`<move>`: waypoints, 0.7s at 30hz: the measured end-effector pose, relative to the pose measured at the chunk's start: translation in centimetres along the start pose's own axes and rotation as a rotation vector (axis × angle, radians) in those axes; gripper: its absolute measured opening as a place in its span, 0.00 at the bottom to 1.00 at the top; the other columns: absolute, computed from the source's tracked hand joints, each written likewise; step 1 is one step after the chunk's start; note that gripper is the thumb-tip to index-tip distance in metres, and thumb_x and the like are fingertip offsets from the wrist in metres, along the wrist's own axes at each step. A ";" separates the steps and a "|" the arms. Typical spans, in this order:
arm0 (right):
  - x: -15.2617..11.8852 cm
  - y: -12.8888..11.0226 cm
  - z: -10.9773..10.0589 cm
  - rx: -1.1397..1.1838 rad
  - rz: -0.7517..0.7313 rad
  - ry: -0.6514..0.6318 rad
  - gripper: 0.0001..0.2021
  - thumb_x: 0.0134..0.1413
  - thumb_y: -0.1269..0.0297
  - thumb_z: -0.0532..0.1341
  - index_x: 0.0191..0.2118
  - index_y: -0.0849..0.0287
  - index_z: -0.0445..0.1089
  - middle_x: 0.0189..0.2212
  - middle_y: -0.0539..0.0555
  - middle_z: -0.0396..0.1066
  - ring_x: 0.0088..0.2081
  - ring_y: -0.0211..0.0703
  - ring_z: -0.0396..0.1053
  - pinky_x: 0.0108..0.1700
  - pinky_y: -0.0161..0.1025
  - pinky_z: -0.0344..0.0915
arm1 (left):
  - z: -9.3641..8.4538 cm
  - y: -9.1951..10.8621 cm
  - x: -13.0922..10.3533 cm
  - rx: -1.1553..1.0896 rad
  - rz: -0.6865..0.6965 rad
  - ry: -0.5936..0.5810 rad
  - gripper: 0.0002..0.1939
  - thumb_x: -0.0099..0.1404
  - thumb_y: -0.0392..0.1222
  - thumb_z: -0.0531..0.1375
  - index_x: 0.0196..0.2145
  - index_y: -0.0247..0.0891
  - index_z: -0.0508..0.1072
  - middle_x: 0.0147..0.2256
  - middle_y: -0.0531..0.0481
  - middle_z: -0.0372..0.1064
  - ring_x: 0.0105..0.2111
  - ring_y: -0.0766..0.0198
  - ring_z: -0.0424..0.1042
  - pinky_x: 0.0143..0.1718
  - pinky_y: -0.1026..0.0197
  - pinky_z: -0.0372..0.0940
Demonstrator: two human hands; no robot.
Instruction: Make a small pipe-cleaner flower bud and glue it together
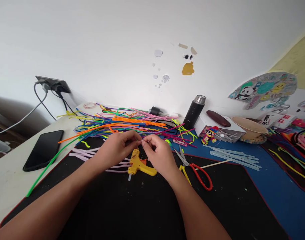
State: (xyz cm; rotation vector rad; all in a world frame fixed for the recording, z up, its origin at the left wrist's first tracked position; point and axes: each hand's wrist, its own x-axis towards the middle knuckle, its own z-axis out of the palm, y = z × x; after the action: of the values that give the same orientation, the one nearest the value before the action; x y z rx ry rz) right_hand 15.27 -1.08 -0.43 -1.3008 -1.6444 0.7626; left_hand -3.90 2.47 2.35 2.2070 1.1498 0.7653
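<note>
My left hand (118, 148) and my right hand (159, 155) meet fingertip to fingertip above the middle of a black mat (122, 206). Both are closed in a pinch, and whatever lies between the fingertips is too small to make out. Just below them a yellow glue gun (137, 165) rests on the mat, a clear stick poking from its end. Pale lilac pipe cleaners (83, 154) lie under and beside my left hand. Right of my right hand are open scissors with red handles (202, 176) and a yellow-handled tool (185, 174), partly hidden.
A pile of coloured pipe cleaners (112, 121) spreads along the wall. A black phone (43, 150) lies at left. On the right are a black flask (194, 111), a tissue box (220, 126), a panda figure (209, 135), glue sticks (235, 156) and a bowl (251, 128).
</note>
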 end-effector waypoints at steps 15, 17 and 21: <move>0.0 -0.7 -0.2 0.036 0.048 0.014 0.11 0.66 0.54 0.60 0.37 0.55 0.72 0.20 0.45 0.65 0.21 0.39 0.63 0.25 0.36 0.56 | -0.1 0.2 0.1 -0.158 -0.090 -0.082 0.13 0.69 0.53 0.62 0.41 0.41 0.75 0.26 0.55 0.71 0.26 0.64 0.69 0.28 0.64 0.60; 0.0 -0.6 -0.2 0.018 0.031 0.016 0.10 0.67 0.55 0.60 0.36 0.54 0.72 0.19 0.44 0.64 0.21 0.39 0.63 0.26 0.36 0.55 | -0.3 0.1 0.1 -0.092 -0.071 -0.070 0.13 0.70 0.52 0.61 0.40 0.41 0.77 0.26 0.55 0.72 0.27 0.64 0.69 0.28 0.63 0.60; 0.0 -0.3 0.0 -0.046 -0.010 0.016 0.09 0.67 0.58 0.60 0.35 0.54 0.71 0.20 0.44 0.64 0.22 0.39 0.61 0.27 0.37 0.53 | -0.3 -0.5 0.2 0.076 -0.060 -0.061 0.13 0.70 0.52 0.61 0.40 0.43 0.80 0.28 0.54 0.75 0.28 0.62 0.70 0.30 0.62 0.59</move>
State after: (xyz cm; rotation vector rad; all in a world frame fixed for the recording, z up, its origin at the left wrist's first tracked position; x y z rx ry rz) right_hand 15.15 -1.15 -0.13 -1.3269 -1.6636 0.7104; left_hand -4.28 2.92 2.28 2.2310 1.2274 0.6346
